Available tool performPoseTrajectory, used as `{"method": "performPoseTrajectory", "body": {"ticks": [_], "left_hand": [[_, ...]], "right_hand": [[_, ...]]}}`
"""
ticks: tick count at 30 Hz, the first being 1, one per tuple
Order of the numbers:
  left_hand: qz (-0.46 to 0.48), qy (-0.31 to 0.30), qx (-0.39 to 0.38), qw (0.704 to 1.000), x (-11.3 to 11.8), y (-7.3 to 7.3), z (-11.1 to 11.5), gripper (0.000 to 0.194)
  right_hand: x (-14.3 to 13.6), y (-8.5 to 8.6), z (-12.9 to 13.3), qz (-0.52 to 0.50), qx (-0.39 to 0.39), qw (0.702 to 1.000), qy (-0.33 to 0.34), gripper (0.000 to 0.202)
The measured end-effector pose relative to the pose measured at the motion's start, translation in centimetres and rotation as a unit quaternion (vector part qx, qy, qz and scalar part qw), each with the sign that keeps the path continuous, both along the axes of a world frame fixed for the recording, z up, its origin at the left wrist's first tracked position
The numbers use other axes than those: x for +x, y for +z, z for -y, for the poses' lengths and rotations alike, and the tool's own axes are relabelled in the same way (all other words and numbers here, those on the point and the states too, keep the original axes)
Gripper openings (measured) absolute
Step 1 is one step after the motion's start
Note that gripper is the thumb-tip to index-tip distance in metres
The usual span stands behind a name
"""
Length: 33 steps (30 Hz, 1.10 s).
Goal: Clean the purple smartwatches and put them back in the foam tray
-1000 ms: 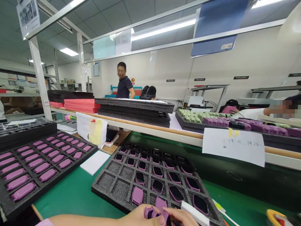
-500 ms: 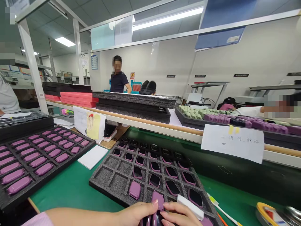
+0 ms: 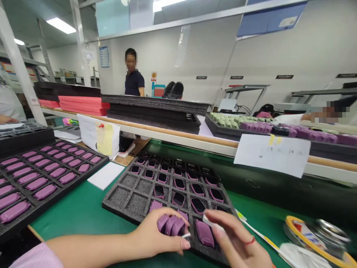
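My left hand is wrapped round several purple smartwatch cases held in a row. A small white edge shows by its fingertips. My right hand grips a white strip-like piece between thumb and fingers; its full shape is partly hidden. Both hands are over the near edge of a dark foam tray. Black-screened smartwatches fill many of its pockets. A purple case lies back up between my hands, and another purple case sits behind my left hand.
At left, another foam tray carries rows of purple cases. A white pad lies between the trays. At right are a yellow tape roll and a white cable. Foam stacks rest on the shelf; a person stands beyond.
My left hand has turned, bringing its row of cases into view. My right hand has moved right, away from the left, with the white piece. A purple case now shows between them. The view has shifted.
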<state>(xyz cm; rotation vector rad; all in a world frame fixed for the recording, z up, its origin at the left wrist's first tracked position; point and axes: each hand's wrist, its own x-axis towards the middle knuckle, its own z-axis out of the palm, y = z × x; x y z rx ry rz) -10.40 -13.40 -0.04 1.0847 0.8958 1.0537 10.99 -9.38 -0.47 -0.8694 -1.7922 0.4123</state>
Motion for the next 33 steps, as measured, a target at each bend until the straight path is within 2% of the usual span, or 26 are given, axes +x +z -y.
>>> {"method": "performPoseTrajectory", "body": {"ticks": [2, 4, 8, 11, 13, 16, 19, 22, 25, 30, 33], "left_hand": [[-0.074, 0.037, 0.089, 0.993, -0.3, 0.1, -0.3, 0.043], [-0.134, 0.045, 0.137, 0.98, -0.6, 0.2, -0.6, 0.04], [-0.181, 0.011, 0.156, 0.971, -1.0, -0.1, -0.7, 0.041], [-0.194, 0.0, 0.154, 0.969, -1.0, -0.4, -0.6, 0.043], [-0.198, -0.001, 0.152, 0.968, -1.0, -0.5, -0.6, 0.043], [-0.207, 0.002, 0.167, 0.964, -1.0, -0.5, -0.7, 0.042], [-0.227, 0.01, 0.196, 0.954, -0.9, -0.4, -0.8, 0.039], [-0.234, 0.005, 0.206, 0.95, -0.8, -0.3, -0.8, 0.037], [-0.234, -0.007, 0.203, 0.951, -0.7, -0.4, -0.8, 0.036], [-0.248, -0.01, 0.188, 0.95, -0.8, -0.5, -0.9, 0.037], [-0.247, -0.015, 0.192, 0.95, -0.7, -0.5, -1.0, 0.036]], "right_hand": [[1.4, 0.3, -1.1, 0.026, 0.019, 0.997, -0.077, 0.026], [2.4, 0.1, -2.2, 0.075, 0.044, 0.99, -0.11, 0.027], [3.3, -1.8, -3.9, 0.197, 0.081, 0.975, -0.067, 0.032], [3.3, -2.6, -4.4, 0.241, 0.091, 0.964, -0.07, 0.028], [2.8, -2.3, -3.8, 0.241, 0.089, 0.963, -0.08, 0.027], [1.0, -0.7, -1.5, 0.181, 0.061, 0.979, -0.072, 0.015], [-1.3, 0.9, 1.3, 0.101, 0.042, 0.994, -0.012, 0.004], [-2.9, 1.6, 2.7, 0.076, 0.065, 0.994, 0.049, 0.009], [-3.4, 1.5, 2.6, 0.08, 0.101, 0.989, 0.077, 0.016], [-3.1, 1.0, 1.8, 0.102, 0.13, 0.985, 0.054, 0.019], [-3.2, 1.0, 1.8, 0.105, 0.141, 0.982, 0.062, 0.019]]}}
